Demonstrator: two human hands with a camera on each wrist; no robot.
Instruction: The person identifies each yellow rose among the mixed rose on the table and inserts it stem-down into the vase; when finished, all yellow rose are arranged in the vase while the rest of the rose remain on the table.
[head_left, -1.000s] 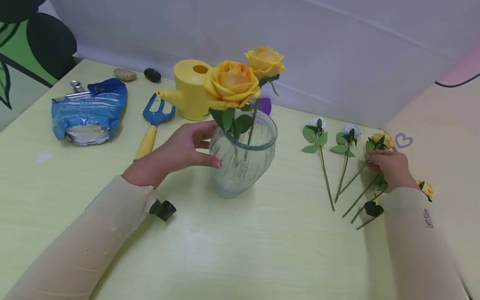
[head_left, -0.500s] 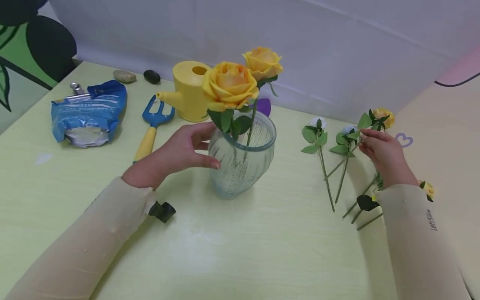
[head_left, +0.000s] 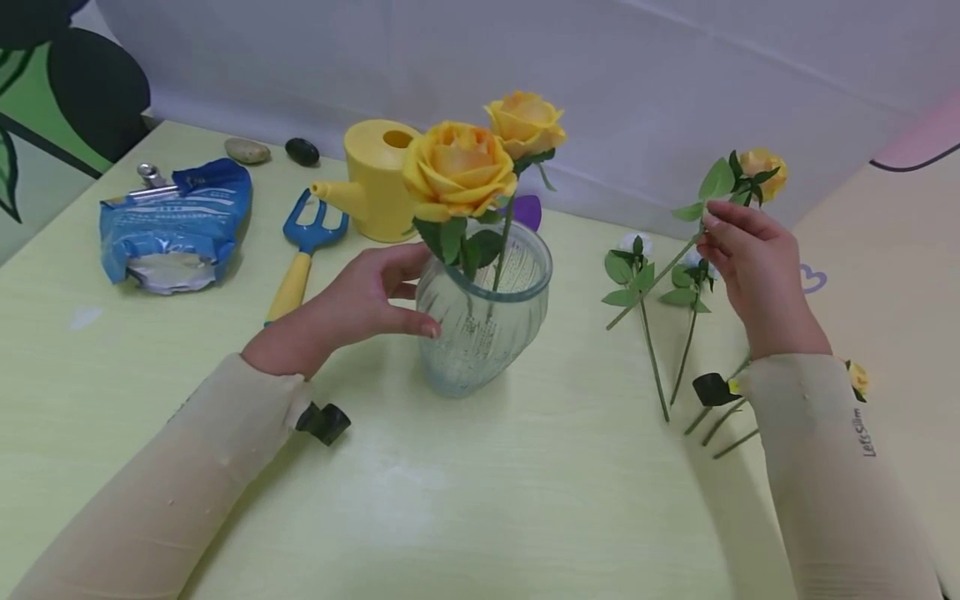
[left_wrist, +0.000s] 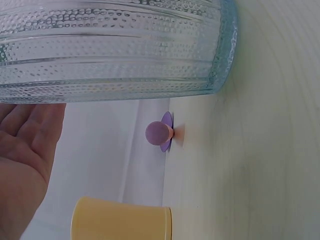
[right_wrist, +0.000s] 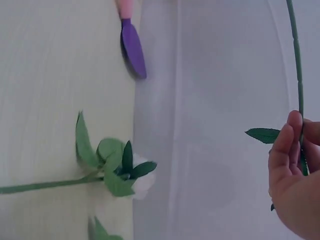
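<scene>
A ribbed clear glass vase (head_left: 483, 312) (left_wrist: 115, 45) stands mid-table with two yellow roses (head_left: 459, 169) in it. My left hand (head_left: 352, 304) rests against the vase's left side, thumb and fingers spread on the glass. My right hand (head_left: 753, 258) is raised above the table at the right and pinches the stem of a small yellow rose (head_left: 761, 169), whose green stem (right_wrist: 296, 60) slants down toward the vase. In the right wrist view the fingers (right_wrist: 282, 150) close on that stem beside a leaf. Two white-budded stems (head_left: 637, 275) lie on the table under it.
Behind the vase stand a yellow watering can (head_left: 377, 179), a blue and yellow hand fork (head_left: 303, 250) and a purple spade tip (head_left: 528, 212). A clipped blue bag (head_left: 176, 221) and two pebbles (head_left: 273, 151) lie at the far left. More stems (head_left: 723, 412) lie by my right sleeve.
My right hand has picked the small yellow rose off the table and lifted it up and slightly left. The left hand has stayed on the vase.
</scene>
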